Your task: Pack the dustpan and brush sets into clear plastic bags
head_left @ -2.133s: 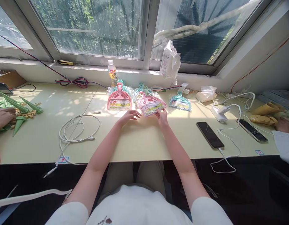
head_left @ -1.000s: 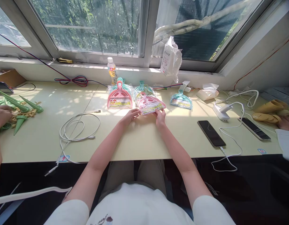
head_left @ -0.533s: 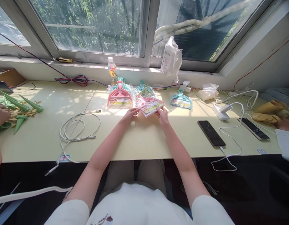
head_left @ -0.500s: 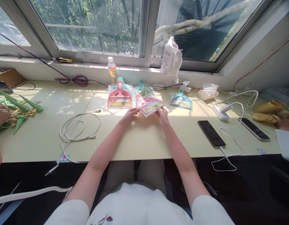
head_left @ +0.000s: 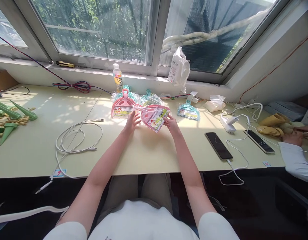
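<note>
A pink dustpan-and-brush set [head_left: 155, 116] in clear wrap is tilted above the table, its handle pointing left. My right hand [head_left: 171, 122] grips its right edge, thumb on the label. Beside the handle end, my left hand [head_left: 132, 122] has its fingers apart and holds nothing. Just behind my left hand lies another wrapped pink set [head_left: 124, 104], on top of a teal one. Behind the held set is a wrapped teal and green set [head_left: 149, 96], partly hidden. A single teal set [head_left: 189, 110] lies further right.
A bottle [head_left: 117, 78] stands by the sill. White cable [head_left: 76, 143] is coiled at left, near green cones [head_left: 9, 131]. At right are a phone [head_left: 219, 145], a second phone [head_left: 260, 141], a power adapter [head_left: 228, 124] and a person's hand [head_left: 292, 138] at yellow items.
The held pink set has turned, its handle now pointing left and clear of the pile. My left hand has let go of it and moved left. The view has shifted slightly.
</note>
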Demonstrator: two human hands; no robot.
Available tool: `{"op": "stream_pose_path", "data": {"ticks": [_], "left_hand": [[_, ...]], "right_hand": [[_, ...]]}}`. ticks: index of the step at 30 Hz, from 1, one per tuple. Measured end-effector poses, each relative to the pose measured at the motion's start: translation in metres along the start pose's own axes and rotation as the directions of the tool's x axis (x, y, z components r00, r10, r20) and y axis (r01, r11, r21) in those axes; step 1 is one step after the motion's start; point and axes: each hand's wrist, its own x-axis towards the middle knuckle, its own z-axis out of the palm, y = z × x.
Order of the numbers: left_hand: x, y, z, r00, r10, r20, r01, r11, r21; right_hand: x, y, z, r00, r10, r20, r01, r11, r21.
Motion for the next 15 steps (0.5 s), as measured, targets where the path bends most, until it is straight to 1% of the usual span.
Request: {"op": "stream_pose_path", "data": {"ticks": [2,3,5,8,10,12,13,15], "left_hand": [[0.001,0.005,-0.002,0.999,-0.021,0.044,0.021,1.000,0.002],[0.001,0.007,-0.003,0.999,-0.026,0.043,0.025,1.000,0.014],[0.001,0.012,-0.006,1.000,-0.002,-0.014,0.002,1.000,0.011],[0.004,0.021,-0.015,0.983,0.092,-0.160,-0.103,0.993,-0.060],[0.009,0.028,-0.025,0.949,0.150,-0.278,-0.184,0.978,-0.098],[0.015,0.036,-0.037,0.895,0.190,-0.404,-0.254,0.961,-0.109],[0.019,0.039,-0.042,0.867,0.199,-0.456,-0.269,0.959,-0.093],[0.023,0.044,-0.051,0.810,0.253,-0.529,-0.294,0.956,0.006]], "right_hand": [[-0.001,-0.001,0.002,0.998,0.025,0.060,-0.022,0.998,-0.052],[-0.002,-0.001,0.002,0.996,0.039,0.085,-0.032,0.996,-0.080],[-0.004,-0.003,0.003,0.991,0.054,0.121,-0.038,0.991,-0.127],[-0.006,-0.009,0.000,0.984,0.049,0.169,-0.021,0.986,-0.167],[-0.007,-0.013,-0.005,0.978,0.047,0.205,-0.008,0.983,-0.184],[-0.006,-0.016,-0.010,0.976,0.036,0.217,0.004,0.983,-0.181],[-0.005,-0.017,-0.013,0.977,0.027,0.211,0.009,0.986,-0.168],[-0.002,-0.016,-0.017,0.984,0.001,0.180,0.020,0.993,-0.115]]}}
